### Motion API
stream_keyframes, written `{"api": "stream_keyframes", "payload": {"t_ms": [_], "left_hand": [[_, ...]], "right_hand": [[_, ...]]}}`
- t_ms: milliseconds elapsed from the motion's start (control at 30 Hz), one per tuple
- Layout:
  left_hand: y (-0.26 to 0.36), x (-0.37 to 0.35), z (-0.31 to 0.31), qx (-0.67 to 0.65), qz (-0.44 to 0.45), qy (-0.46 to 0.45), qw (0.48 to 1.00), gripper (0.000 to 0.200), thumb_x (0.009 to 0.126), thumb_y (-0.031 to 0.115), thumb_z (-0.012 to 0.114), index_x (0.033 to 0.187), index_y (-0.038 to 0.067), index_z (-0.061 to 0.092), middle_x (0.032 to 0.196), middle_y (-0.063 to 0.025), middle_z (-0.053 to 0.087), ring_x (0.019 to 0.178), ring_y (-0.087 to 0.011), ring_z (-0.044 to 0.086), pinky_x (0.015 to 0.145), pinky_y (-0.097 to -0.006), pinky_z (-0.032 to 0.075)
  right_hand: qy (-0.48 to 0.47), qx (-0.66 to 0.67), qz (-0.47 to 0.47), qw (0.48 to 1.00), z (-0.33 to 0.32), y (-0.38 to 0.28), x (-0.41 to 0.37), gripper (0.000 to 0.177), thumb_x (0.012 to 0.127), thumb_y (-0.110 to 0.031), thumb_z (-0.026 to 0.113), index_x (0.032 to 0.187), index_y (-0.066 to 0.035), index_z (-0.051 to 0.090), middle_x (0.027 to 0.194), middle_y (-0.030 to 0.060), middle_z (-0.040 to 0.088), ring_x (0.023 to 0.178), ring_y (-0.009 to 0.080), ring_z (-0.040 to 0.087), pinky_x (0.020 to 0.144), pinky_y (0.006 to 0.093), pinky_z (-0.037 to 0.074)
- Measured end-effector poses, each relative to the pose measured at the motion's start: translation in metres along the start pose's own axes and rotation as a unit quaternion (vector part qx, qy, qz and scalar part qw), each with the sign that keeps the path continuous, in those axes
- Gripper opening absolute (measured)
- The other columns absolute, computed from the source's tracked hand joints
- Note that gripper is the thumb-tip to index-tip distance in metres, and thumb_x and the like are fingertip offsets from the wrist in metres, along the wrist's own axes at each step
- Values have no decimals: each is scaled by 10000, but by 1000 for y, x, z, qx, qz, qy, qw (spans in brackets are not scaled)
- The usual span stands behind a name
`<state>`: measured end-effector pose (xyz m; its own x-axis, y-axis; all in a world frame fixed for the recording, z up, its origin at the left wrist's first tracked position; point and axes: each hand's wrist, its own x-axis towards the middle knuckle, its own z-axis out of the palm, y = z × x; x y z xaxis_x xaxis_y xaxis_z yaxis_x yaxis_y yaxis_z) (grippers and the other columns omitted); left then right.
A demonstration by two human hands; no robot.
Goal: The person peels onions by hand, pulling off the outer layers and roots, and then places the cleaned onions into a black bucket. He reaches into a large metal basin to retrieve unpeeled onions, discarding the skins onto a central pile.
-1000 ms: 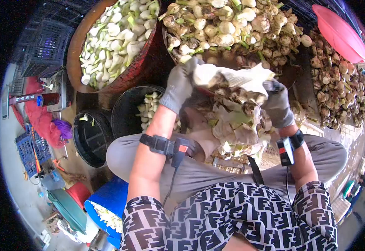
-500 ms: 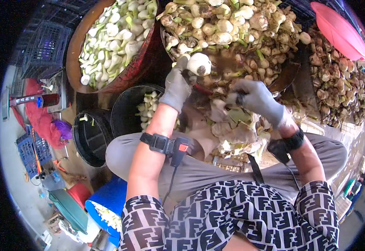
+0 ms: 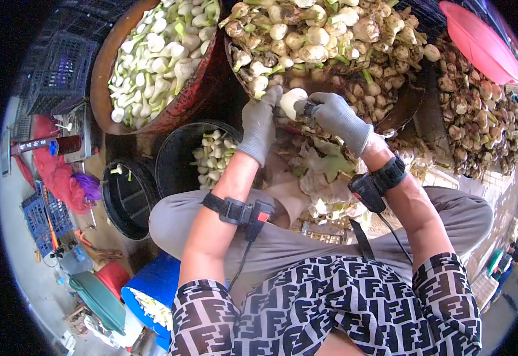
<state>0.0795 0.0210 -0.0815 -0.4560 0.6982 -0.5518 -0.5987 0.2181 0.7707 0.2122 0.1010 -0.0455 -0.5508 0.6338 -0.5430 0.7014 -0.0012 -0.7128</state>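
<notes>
My left hand (image 3: 259, 127), in a grey glove, is closed around a white garlic bulb (image 3: 293, 102) at the near edge of the big tub. My right hand (image 3: 340, 121), gloved too, meets the bulb from the other side with its fingertips pressed together on it. Something dark shows at those fingertips; I cannot make out what it is. Beyond both hands, unpeeled garlic (image 3: 318, 38) with dirty skins fills the tub. Below them lies a heap of pale garlic skins (image 3: 327, 184) between my legs.
A rust-brown tub (image 3: 100, 89) at upper left holds clean white garlic. A black bucket (image 3: 167, 157) with several bulbs and a smaller black bucket (image 3: 113, 204) stand at left. More unpeeled garlic (image 3: 478, 124) and a pink basin (image 3: 481, 44) are at right. A blue bucket (image 3: 158, 276) holds pale scraps.
My right hand has moved up and left from above the skins to the garlic bulb. My left hand has shifted slightly right with the bulb.
</notes>
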Motion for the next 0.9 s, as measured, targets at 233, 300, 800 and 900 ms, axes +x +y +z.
{"api": "stream_keyframes", "payload": {"t_ms": [233, 300, 800, 900], "left_hand": [[-12, 12, -8, 17, 42, 6, 999, 287, 804, 253, 620, 997, 43, 589, 851, -9, 603, 693, -112, 568, 547, -248, 459], [-12, 14, -9, 23, 15, 2, 1000, 300, 824, 288, 589, 1006, 50, 588, 855, -12, 609, 681, -110, 570, 535, -246, 458], [16, 14, -17, -214, -111, -175, 955, 329, 906, 258, 391, 1111, 37, 524, 937, -111, 626, 591, -150, 587, 404, -217, 447], [19, 9, -6, -270, -147, -126, 943, 340, 907, 256, 400, 1108, 7, 515, 956, -142, 621, 755, -232, 626, 601, -328, 540]], "right_hand": [[-2, 89, 1, 996, 8, 17, 6, 211, 774, -191, 581, 833, 9, 613, 642, 41, 555, 587, 104, 500, 518, 259, 410], [10, 94, -13, 995, 8, 23, 7, 177, 770, -164, 579, 809, 6, 610, 658, 42, 558, 605, 105, 507, 533, 251, 414], [-25, 118, -146, 982, -58, 34, -31, 329, 739, -23, 491, 1062, 18, 536, 870, 71, 584, 780, 182, 566, 708, 275, 463], [64, -187, -227, 953, -16, 47, -24, 358, 742, -71, 594, 1092, -15, 542, 847, 59, 600, 784, 132, 574, 695, 270, 475]]}}
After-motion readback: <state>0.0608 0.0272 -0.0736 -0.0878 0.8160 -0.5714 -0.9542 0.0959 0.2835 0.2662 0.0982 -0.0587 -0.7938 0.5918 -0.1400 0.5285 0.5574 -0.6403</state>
